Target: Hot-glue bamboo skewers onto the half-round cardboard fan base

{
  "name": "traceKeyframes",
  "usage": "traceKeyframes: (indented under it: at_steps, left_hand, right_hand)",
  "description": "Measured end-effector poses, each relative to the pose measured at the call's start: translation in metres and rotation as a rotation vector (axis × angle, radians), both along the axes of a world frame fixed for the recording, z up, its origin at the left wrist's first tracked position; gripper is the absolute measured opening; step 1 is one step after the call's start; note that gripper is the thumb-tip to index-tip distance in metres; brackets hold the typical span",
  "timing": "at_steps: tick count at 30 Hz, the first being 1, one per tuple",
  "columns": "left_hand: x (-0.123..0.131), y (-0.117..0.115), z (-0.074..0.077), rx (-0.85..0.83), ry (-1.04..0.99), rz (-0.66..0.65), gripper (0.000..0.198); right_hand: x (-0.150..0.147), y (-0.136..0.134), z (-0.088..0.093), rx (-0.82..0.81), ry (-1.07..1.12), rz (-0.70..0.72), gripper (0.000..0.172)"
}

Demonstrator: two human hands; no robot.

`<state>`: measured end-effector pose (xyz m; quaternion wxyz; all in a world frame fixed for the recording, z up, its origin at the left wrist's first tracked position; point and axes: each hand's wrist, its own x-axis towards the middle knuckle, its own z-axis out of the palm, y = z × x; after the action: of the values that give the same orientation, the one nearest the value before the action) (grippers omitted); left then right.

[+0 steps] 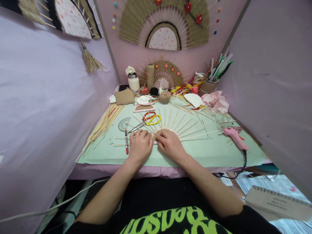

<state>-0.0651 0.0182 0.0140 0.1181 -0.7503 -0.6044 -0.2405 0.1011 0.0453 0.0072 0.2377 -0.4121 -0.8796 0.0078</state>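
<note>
A small half-round cardboard piece point(161, 132) lies on the light green table, with thin wooden sticks point(181, 125) fanning outward from it. My left hand point(140, 146) rests at its left side, fingers bent together over the sticks there; what lies under the fingertips is hidden. At the right side, my right hand point(170, 144) has its thumb and fingers closed on the cardboard's edge and covers part of it. Just beyond my left hand are scissors point(153, 119) with red and yellow handles, a clear protractor point(124, 124) and a red pen point(126, 143).
Loose sticks point(103, 125) are piled at the left. A pink glue gun point(235, 138) lies at the right, its cord over the front edge. Along the back stand a white bottle point(133, 83), a twine ball point(165, 96) and a tool pot point(209, 87). Finished fans hang behind.
</note>
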Motion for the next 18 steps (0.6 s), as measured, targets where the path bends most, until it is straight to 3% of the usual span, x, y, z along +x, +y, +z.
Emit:
traceKeyframes:
  at_steps: [18]
  left_hand:
    - [0.0003, -0.0005, 0.0007, -0.009, -0.008, -0.001, 0.021]
  right_hand:
    - [-0.0001, -0.0007, 0.0014, -0.009, -0.015, -0.009, 0.018]
